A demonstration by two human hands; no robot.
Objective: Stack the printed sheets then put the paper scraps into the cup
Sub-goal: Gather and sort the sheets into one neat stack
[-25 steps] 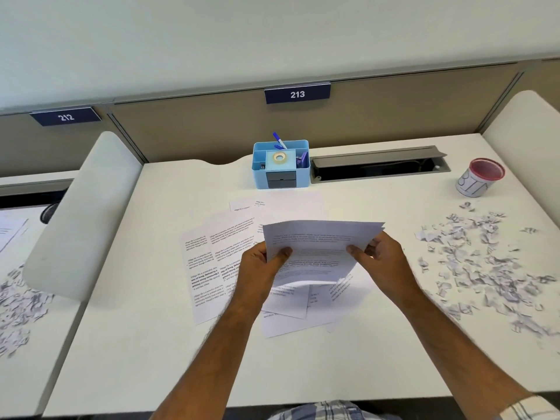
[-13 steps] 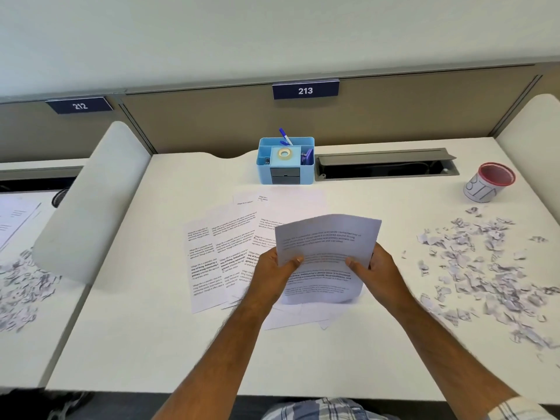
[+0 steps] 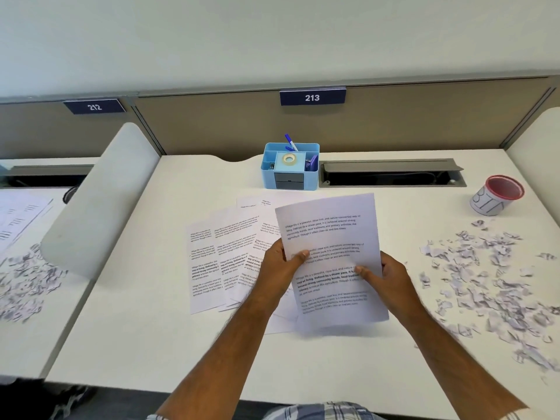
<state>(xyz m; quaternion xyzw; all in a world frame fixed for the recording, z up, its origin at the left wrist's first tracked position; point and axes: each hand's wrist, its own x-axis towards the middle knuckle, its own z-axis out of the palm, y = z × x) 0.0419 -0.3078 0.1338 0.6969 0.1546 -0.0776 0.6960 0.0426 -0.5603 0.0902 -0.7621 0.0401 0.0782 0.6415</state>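
Observation:
I hold one printed sheet (image 3: 330, 234) upright-facing me above the desk, its text readable. My left hand (image 3: 280, 265) pinches its left edge with the thumb on top, and my right hand (image 3: 386, 277) pinches its right edge lower down. Several more printed sheets (image 3: 224, 253) lie fanned out on the white desk (image 3: 157, 328) beneath and to the left. A wide scatter of paper scraps (image 3: 491, 274) covers the desk's right side. The cup (image 3: 497, 195), white with a red rim and handwriting on it, stands at the far right.
A blue desk organiser (image 3: 290, 166) with tape and pens stands at the back centre, beside an open cable tray (image 3: 391, 174). White side dividers (image 3: 100, 198) bound the desk. The neighbouring desk on the left holds more scraps (image 3: 24, 280).
The held sheet has turned from a landscape lie to portrait and shifted right and nearer me. My right hand has slid lower along its right edge.

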